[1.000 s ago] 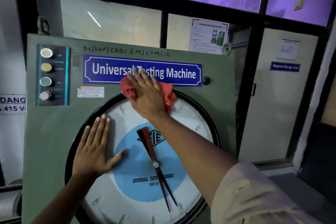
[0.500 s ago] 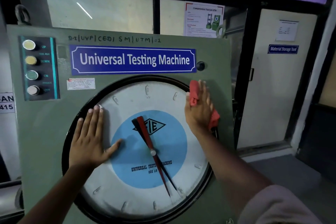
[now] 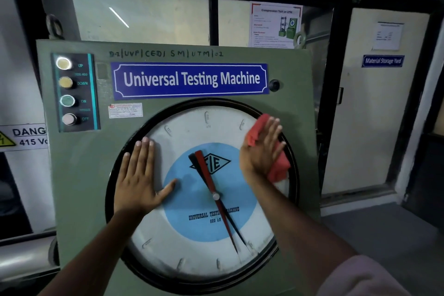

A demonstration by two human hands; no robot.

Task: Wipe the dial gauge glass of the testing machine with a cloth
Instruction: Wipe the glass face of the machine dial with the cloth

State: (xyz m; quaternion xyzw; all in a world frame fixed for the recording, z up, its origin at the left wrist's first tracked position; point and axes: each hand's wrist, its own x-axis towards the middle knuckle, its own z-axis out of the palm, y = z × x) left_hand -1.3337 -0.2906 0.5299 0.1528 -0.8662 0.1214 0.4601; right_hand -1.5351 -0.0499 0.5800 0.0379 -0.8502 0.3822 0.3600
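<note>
Filling the middle of the green machine panel (image 3: pixel 79 175), the dial gauge glass (image 3: pixel 192 255) sits in a black round rim, and behind it I see a white face with a blue disc, a red pointer (image 3: pixel 211 185) and a thinner black one beside it. My right hand (image 3: pixel 260 154) lies flat against the glass at its upper right edge, fingers spread wide and pressing a red cloth (image 3: pixel 278 167) under the palm (no curl around it that I can make out, so it is pinned rather than gripped); the cloth sticks out above the fingers and below the heel of the hand, overlapping the black rim. My left hand (image 3: pixel 137 180) rests open and flat on the left side of the glass, thumb out toward the blue disc, holding nothing. Above the dial, along the top edge of the panel, runs the blue nameplate (image 3: pixel 189 79) reading "Universal Testing Machine". In the panel's upper left corner is a column of four push buttons (image 3: pixel 66 91).
</note>
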